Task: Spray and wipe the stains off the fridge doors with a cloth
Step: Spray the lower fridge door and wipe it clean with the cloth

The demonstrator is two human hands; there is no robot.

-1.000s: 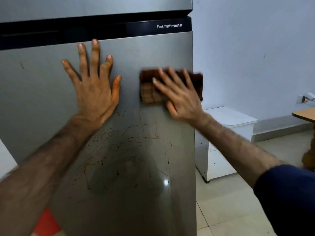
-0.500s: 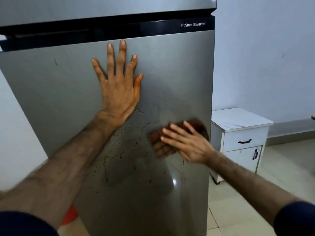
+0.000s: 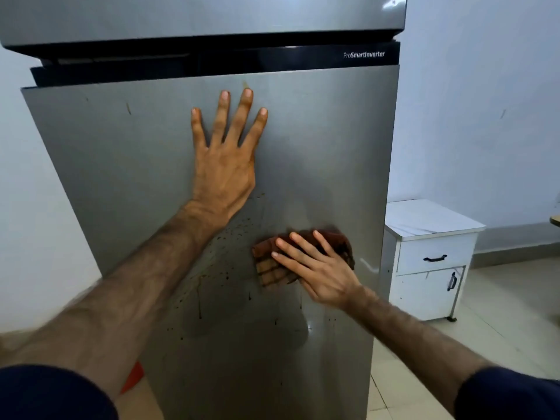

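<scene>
My fingers are straight on both hands. The left hand (image 3: 224, 165) lies flat on the lower fridge door (image 3: 327, 140), fingers (image 3: 242, 116) spread wide and pointing up, palm against the steel in the upper middle of the door. The right hand (image 3: 321, 268) lies lower and further right, its fingers stretched out side by side and pressing a cloth (image 3: 269, 268) flat against the same door. The cloth is folded and brown, with a lighter checked patch showing below my fingertips and a darker bunched part above my knuckles.

Brown stains (image 3: 230, 237) speckle the door between my two wrists, and thin drips run down below them, just left of the cloth. Above the door sits a black band with the words "ProSmartInverter" (image 3: 363, 54), and above that the upper fridge door (image 3: 212, 16). To the right of the fridge, on the tiled floor (image 3: 500, 338), stands a small white cabinet (image 3: 430, 262) with a drawer and a door, both with dark handles. Dark blue sleeves (image 3: 509, 395) cover my upper arms.
</scene>
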